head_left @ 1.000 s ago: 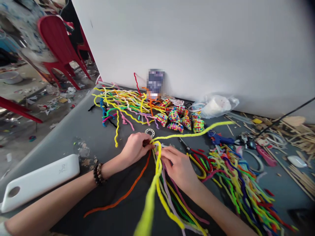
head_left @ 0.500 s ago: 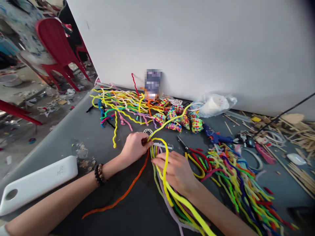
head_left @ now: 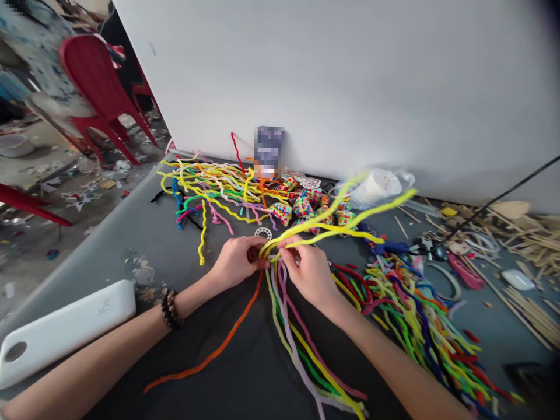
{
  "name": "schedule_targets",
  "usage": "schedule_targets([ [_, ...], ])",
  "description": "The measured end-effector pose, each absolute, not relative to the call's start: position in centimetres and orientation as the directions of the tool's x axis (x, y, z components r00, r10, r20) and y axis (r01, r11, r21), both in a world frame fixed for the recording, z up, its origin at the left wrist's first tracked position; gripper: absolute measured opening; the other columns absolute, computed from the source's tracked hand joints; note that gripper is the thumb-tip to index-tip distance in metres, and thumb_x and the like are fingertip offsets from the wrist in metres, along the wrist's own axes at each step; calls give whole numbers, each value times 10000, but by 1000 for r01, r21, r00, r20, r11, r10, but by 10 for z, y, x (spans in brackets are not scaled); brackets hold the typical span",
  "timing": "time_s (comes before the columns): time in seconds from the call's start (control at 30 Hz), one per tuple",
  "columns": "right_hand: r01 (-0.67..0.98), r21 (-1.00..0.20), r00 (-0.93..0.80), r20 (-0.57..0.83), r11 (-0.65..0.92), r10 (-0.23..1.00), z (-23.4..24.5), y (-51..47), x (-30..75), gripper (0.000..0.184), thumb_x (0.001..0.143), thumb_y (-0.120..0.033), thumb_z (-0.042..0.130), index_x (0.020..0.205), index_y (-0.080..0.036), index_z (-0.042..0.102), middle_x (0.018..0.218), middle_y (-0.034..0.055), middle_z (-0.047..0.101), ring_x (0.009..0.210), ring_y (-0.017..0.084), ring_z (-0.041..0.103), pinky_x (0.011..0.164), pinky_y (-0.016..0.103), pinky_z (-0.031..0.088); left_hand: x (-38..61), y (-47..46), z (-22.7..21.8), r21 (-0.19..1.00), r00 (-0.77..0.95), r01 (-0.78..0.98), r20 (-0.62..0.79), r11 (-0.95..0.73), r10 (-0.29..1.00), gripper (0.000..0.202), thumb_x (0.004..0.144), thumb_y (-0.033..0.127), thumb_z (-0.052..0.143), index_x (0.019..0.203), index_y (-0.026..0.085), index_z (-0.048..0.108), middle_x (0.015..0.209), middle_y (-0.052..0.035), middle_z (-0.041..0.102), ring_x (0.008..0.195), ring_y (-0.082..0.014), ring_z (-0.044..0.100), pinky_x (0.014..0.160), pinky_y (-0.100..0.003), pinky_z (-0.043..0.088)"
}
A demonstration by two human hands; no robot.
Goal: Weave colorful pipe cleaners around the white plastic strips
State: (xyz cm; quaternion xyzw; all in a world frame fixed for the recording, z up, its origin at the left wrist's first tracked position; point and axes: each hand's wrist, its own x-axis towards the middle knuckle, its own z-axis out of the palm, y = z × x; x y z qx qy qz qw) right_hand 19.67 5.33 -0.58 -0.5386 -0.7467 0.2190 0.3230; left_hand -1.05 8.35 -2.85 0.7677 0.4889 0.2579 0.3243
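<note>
Fuzzy yellow pipe cleaners (head_left: 324, 223) fan out to the right above the table from between my hands. My left hand (head_left: 240, 259) pinches their gathered end, its fingertips partly hidden. With thumb and fingers closed, my right hand (head_left: 306, 268) grips the yellow strands just to the right. Beneath the hands hang lilac (head_left: 289, 335), pink, green and yellow pipe cleaners, trailing toward the front edge. An orange pipe cleaner (head_left: 227, 347) runs down to the left from under my left hand. Just beyond my fingers lies a small white ring with holes (head_left: 263, 233).
Loose pipe cleaners (head_left: 210, 181) and dotted colourful bundles (head_left: 301, 204) lie at the back. A blue glue gun (head_left: 391, 247), more pipe cleaners (head_left: 420, 315) and wooden sticks (head_left: 531, 233) are on the right. A white power bank (head_left: 70, 329) rests at left. A person sits on a red chair (head_left: 96, 76).
My right hand has risen and turned, now gripping yellow strands beside my left hand. The yellow strands that draped over it toward the front now point right and away.
</note>
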Motion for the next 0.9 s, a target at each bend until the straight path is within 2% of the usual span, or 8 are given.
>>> schedule_targets([
  [0.1, 679, -658, -213, 247, 325, 945, -3, 70, 193, 124, 1002, -220, 556, 969, -194, 673, 954, 57, 778, 818, 208, 736, 746, 287, 502, -10, 83, -26, 740, 373, 606, 60, -293, 926, 161, 742, 274, 827, 800, 208, 692, 652, 66, 588, 591, -112, 489, 574, -225, 319],
  [0.2, 666, -683, -213, 213, 301, 954, -3, 80, 188, 111, 988, -209, 576, 1002, -186, 684, 916, 57, 786, 800, 206, 744, 730, 277, 504, -5, 82, -24, 728, 322, 627, 80, -276, 943, 311, 799, 387, 791, 655, 192, 595, 593, 63, 520, 568, -109, 440, 560, -239, 289],
  [0.33, 667, -691, -200, 193, 277, 961, -3, 84, 186, 87, 986, -235, 617, 1012, -196, 690, 864, 40, 792, 764, 200, 751, 692, 265, 485, 1, 81, -24, 707, 273, 655, 109, -268, 956, 405, 825, 445, 758, 598, 191, 538, 568, 50, 505, 564, -114, 428, 568, -246, 288],
  [0.4, 734, -636, -174, 163, 239, 971, 0, 79, 188, 106, 999, -290, 631, 986, -206, 693, 812, 35, 786, 735, 208, 749, 663, 270, 459, 2, 81, -24, 683, 269, 679, 110, -269, 957, 381, 833, 407, 748, 597, 191, 539, 583, 39, 526, 577, -122, 448, 580, -251, 290],
  [0.53, 879, -423, -164, 171, 223, 971, 8, 44, 196, 313, 1009, -461, 627, 800, -230, 660, 661, 22, 713, 615, 206, 695, 569, 285, 360, 3, 83, -24, 669, 254, 702, 85, -244, 964, 379, 844, 373, 738, 580, 193, 533, 551, 45, 502, 548, -122, 433, 569, -260, 264],
  [0.67, 792, -461, -371, 158, 401, 915, 6, -8, 203, 112, 986, -249, 649, 883, -243, 693, 787, -13, 723, 665, 156, 686, 614, 268, 408, 4, 82, -25, 662, 237, 712, 86, -233, 968, 368, 839, 363, 736, 576, 199, 536, 550, 47, 493, 538, -124, 413, 566, -262, 261],
  [0.73, 782, -439, -416, 160, 442, 895, 1, -27, 203, 131, 980, -170, 628, 951, -254, 724, 841, -12, 721, 712, 153, 686, 657, 273, 435, 5, 82, -26, 656, 227, 719, 93, -231, 969, 379, 834, 364, 741, 569, 201, 524, 548, 46, 490, 535, -124, 402, 568, -265, 263],
  [0.9, 748, -398, -474, 241, 532, 847, -5, -38, 196, 149, 950, -163, 677, 1013, -277, 748, 896, -11, 721, 774, 167, 671, 731, 306, 467, 5, 79, -28, 646, 222, 725, 110, -239, 969, 372, 843, 385, 754, 603, 204, 535, 587, 40, 529, 560, -132, 440, 580, -265, 285],
])
